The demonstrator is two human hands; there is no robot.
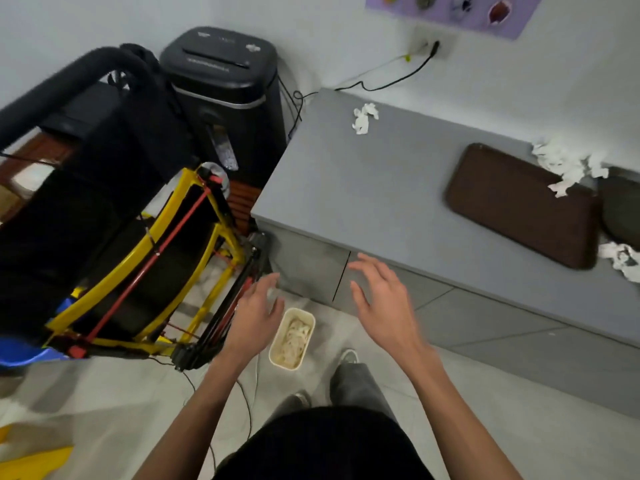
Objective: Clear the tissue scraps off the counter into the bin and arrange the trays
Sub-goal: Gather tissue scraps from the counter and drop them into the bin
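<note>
A small cream bin (292, 338) stands on the floor in front of the grey counter (363, 188), with crumpled tissue inside it. My left hand (254, 313) hovers just left of the bin, fingers relaxed and empty. My right hand (382, 296) is spread open above the floor, right of the bin, holding nothing. On the counter lie a white tissue scrap (364, 118) at the far left, a bigger tissue pile (568, 164) at the back, and another scrap (621, 259) at the right edge. A brown tray (516, 206) lies upside down; a second dark tray (621, 209) sits beside it.
A black paper shredder (225, 84) stands left of the counter against the wall. A yellow-and-black cart frame (145, 258) fills the left side. A black cable (398, 81) runs from the wall socket. My shoes (348, 358) are on the tiled floor behind the bin.
</note>
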